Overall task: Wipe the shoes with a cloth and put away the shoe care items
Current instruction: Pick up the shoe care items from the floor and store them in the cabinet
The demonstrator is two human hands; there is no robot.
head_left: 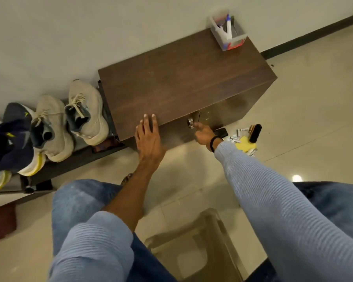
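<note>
Pale wall (90, 27), dark skirting (314, 35), glossy beige tiled floor (314, 98) with a glare spot (296, 177), brown wooden cabinet (181, 78).

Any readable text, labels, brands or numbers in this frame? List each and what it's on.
Nothing reads clearly.
Clear box on the cabinet: red band low on its side, print blurred.
Small white tubes on the floor: dark markings, too small to read.
Navy shoe: yellow mark, no letters visible.

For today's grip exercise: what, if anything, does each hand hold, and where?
The left hand holds nothing: it rests flat on the cabinet top. The right hand is at the metal door handle; whether it grips it cannot be told.
</note>
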